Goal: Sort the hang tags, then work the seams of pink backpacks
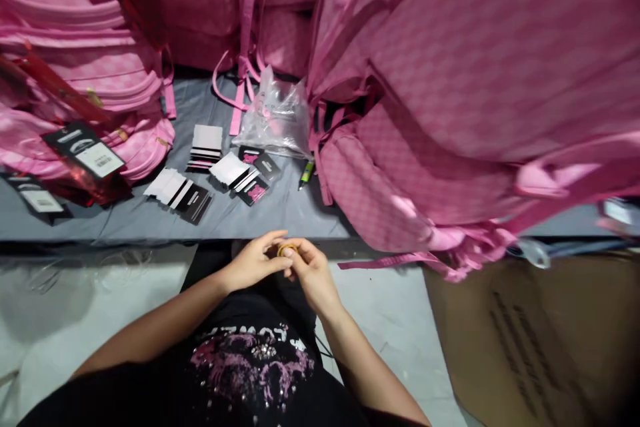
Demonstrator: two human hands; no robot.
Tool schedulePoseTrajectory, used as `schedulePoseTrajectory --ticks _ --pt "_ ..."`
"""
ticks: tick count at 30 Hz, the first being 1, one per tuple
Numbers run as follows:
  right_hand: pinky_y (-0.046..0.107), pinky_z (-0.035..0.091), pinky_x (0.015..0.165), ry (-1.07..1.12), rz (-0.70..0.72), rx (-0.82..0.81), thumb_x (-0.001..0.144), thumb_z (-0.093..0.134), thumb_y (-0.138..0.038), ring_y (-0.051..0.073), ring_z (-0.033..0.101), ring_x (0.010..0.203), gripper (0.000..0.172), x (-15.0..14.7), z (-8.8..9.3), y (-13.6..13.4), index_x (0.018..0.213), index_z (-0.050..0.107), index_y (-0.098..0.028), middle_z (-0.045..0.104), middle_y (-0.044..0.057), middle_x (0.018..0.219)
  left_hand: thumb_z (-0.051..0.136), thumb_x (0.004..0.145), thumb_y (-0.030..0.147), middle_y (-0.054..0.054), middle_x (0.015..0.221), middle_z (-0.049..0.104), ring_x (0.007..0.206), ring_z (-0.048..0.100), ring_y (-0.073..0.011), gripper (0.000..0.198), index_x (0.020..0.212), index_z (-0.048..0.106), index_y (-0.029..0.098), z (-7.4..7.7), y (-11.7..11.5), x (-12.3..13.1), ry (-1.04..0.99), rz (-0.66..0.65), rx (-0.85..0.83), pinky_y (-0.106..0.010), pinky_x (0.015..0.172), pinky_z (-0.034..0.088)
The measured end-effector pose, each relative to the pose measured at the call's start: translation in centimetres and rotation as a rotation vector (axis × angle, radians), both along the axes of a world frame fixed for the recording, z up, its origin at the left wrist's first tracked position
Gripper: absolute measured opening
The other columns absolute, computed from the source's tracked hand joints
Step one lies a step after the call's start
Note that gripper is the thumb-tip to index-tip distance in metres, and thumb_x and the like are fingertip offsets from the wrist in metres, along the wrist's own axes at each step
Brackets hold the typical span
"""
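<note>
Above my lap, just in front of the table edge, my two hands meet around a small yellow rubber band (288, 250), looped in a ring. My right hand (310, 272) pinches it between thumb and fingers. My left hand (256, 261) closes on it from the other side, its thumb and forefinger reaching to the loop. Beyond them on the table lie stacks of tags: one white and black (180, 195), one with pink bear prints (237, 173), and one farther back (206, 147). A green and black pen (306, 175) lies to their right.
A clear plastic bag (277, 117) sits behind the tags on the grey-covered table (285, 213). Pink backpacks (395, 153) crowd the right and back, straps hanging over the edge. More pink bags with black tags (93, 153) stack at left. A cardboard box (540, 340) stands at lower right.
</note>
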State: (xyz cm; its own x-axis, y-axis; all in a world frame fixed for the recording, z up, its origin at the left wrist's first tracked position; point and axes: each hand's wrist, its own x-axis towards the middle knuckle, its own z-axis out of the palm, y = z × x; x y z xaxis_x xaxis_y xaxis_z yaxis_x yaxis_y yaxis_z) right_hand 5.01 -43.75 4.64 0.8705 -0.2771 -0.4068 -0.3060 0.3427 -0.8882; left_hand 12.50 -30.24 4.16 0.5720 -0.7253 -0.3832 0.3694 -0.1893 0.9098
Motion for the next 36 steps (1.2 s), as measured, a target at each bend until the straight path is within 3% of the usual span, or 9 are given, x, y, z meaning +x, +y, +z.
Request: schedulePoseTrajectory --ticks 3,6,9,11,13,20,26,32,36 --pt "0.018 0.037 0.045 -0.012 0.027 0.003 0.077 0.071 -0.04 0.007 0.051 0.047 0.027 -1.3 0.1 1.3 0.091 0.064 -0.018 0.06 -0.006 0.061 0.082 0.067 0.052 -0.01 0.101 0.076 0.09 0.072 -0.0226 0.056 0.107 0.069 0.015 -0.2 0.5 -1.4 0.013 0.009 0.055 -0.032 0.08 0.058" --pt "0.019 0.045 0.051 -0.087 0.017 -0.041 0.078 0.064 -0.025 0.007 0.055 0.051 0.018 -2.2 -0.8 1.6 0.095 0.064 -0.018 0.062 -0.006 0.066 0.083 0.063 0.059 -0.005 0.074 0.074 0.071 0.072 -0.0228 0.057 0.098 0.07 0.016 -0.7 0.8 -1.5 -0.012 0.053 0.203 -0.031 0.061 0.058" --pt "0.02 0.05 0.06 -0.151 -0.013 -0.301 0.081 0.058 -0.014 0.009 0.061 0.065 0.022 -3.3 -1.3 1.0 0.099 0.069 -0.019 0.065 -0.004 0.075 0.086 0.056 0.063 -0.004 0.072 0.073 0.069 0.073 -0.0234 0.057 0.086 0.069 0.017 -1.5 0.3 -1.7 0.014 0.092 0.205 -0.032 0.06 0.06" --pt "0.02 0.051 0.066 -0.175 -0.031 -0.453 0.08 0.058 -0.01 0.011 0.064 0.076 0.026 -4.3 -1.3 1.1 0.1 0.071 -0.021 0.068 -0.001 0.085 0.087 0.056 0.062 -0.005 0.078 0.075 0.072 0.073 -0.0216 0.059 0.09 0.071 0.017 -1.6 0.0 -2.5 0.004 0.108 0.193 -0.031 0.063 0.061" --pt "0.022 0.053 0.069 -0.188 -0.06 -0.489 0.081 0.058 -0.009 0.012 0.065 0.079 0.027 -5.4 -1.3 1.4 0.101 0.072 -0.02 0.068 0.0 0.091 0.086 0.057 0.061 -0.004 0.08 0.076 0.072 0.072 -0.0199 0.06 0.095 0.073 0.016 -1.2 -0.1 -3.3 -0.067 0.114 0.195 -0.03 0.065 0.062" --pt "0.024 0.056 0.069 -0.233 -0.191 -0.272 0.088 0.055 -0.018 0.01 0.066 0.072 0.026 -7.6 -2.1 2.5 0.107 0.073 -0.02 0.066 0.002 0.098 0.081 0.065 0.057 -0.002 0.079 0.074 0.066 0.065 -0.0149 0.051 0.096 0.075 0.016 -0.6 -0.7 -4.8 -0.286 0.083 0.234 -0.025 0.063 0.058" --pt "0.027 0.055 0.066 -0.248 -0.392 0.059 0.083 0.064 -0.027 0.012 0.065 0.063 0.017 -9.3 -2.6 1.6 0.094 0.071 -0.017 0.065 -0.004 0.071 0.081 0.067 0.056 -0.002 0.084 0.075 0.071 0.068 -0.0155 0.051 0.098 0.074 0.016 -0.8 -2.2 -6.1 -0.31 0.002 0.279 -0.025 0.067 0.059" --pt "0.025 0.051 0.068 -0.227 -0.576 0.069 0.078 0.069 -0.023 0.013 0.064 0.071 0.008 -10.7 -3.7 -0.4 0.08 0.073 -0.018 0.07 -0.002 0.078 0.081 0.066 0.061 -0.005 0.085 0.075 0.075 0.072 -0.0193 0.058 0.097 0.074 0.013 -0.1 -4.9 -8.0 -0.322 -0.065 0.326 -0.029 0.069 0.061" --pt "0.025 0.048 0.074 -0.22 -0.691 0.242 0.073 0.072 -0.019 0.012 0.061 0.074 0.003 -10.8 -5.1 -1.4 0.075 0.071 -0.018 0.069 -0.004 0.073 0.08 0.066 0.062 -0.008 0.092 0.077 0.077 0.074 -0.0209 0.06 0.101 0.074 0.014 -0.2 -6.6 -8.8 -0.359 -0.102 0.337 -0.03 0.07 0.061"
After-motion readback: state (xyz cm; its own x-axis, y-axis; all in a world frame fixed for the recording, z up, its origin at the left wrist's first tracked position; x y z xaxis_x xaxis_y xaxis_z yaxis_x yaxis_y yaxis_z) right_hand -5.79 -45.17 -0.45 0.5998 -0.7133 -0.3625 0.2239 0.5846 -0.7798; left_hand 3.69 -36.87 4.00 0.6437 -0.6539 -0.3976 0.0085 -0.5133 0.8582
